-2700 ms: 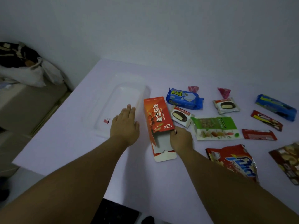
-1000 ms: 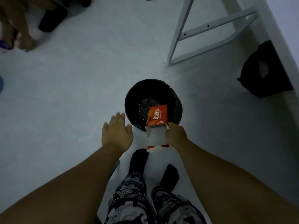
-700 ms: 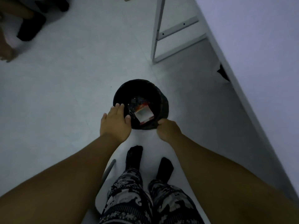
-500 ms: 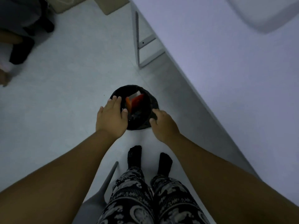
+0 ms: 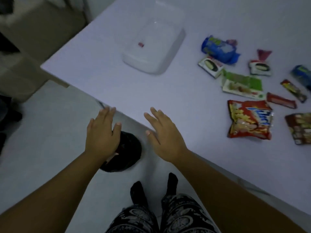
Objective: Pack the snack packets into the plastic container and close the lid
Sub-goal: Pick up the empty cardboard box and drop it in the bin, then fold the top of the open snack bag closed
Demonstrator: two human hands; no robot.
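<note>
A clear plastic container [image 5: 152, 46] stands open-topped on the white table [image 5: 168, 98], with a small red clip inside. To its right lie several snack packets: a blue one [image 5: 218, 49], a green one [image 5: 242, 84], a red chips bag [image 5: 249, 119], two white choco-pie packs [image 5: 210, 65]. My left hand [image 5: 102, 133] hovers with straight fingers above a black bin on the floor. My right hand [image 5: 164, 132] is spread at the table's near edge. Both hold nothing.
The black bin [image 5: 127, 152] sits on the floor just off the table edge, half hidden by my left hand. My feet in black socks [image 5: 154, 187] are below. A beige sofa [image 5: 33, 39] stands at the left.
The orange carton dropped from my right hand into the bin. My view swung up from the floor to the table, and both hands rose, empty, toward the table edge.
</note>
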